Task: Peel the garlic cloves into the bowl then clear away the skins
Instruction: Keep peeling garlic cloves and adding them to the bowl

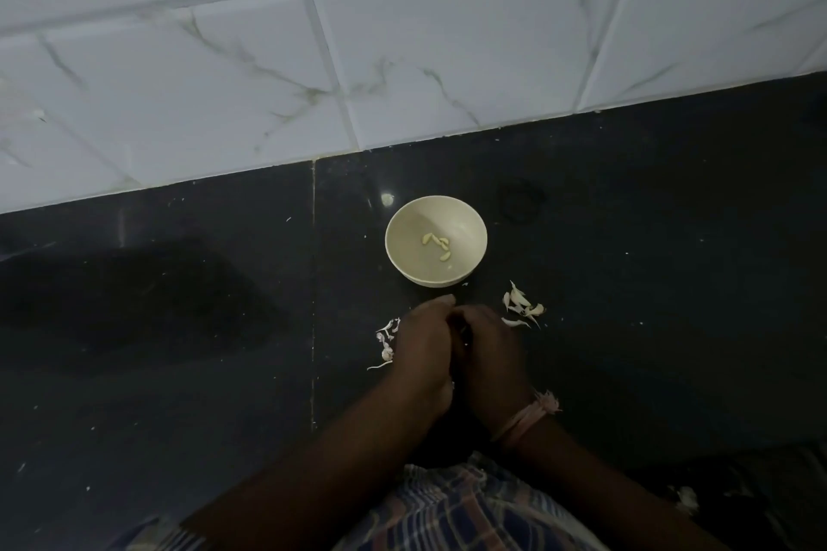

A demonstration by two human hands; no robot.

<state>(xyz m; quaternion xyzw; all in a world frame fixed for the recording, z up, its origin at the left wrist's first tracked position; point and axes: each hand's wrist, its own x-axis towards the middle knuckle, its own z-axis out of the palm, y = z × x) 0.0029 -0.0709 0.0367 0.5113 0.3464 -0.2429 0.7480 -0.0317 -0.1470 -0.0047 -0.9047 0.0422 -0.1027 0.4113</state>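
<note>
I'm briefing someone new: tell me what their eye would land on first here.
First, the pale bowl on the dark counter, a few peeled garlic cloves inside. Just in front of it, the left hand and right hand are pressed together, with garlic skins scattered on either side.

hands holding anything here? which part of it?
Cannot be told. The left hand and right hand are pressed together, fingers curled inward, just in front of the cream round bowl; whatever sits between them is hidden.
</note>
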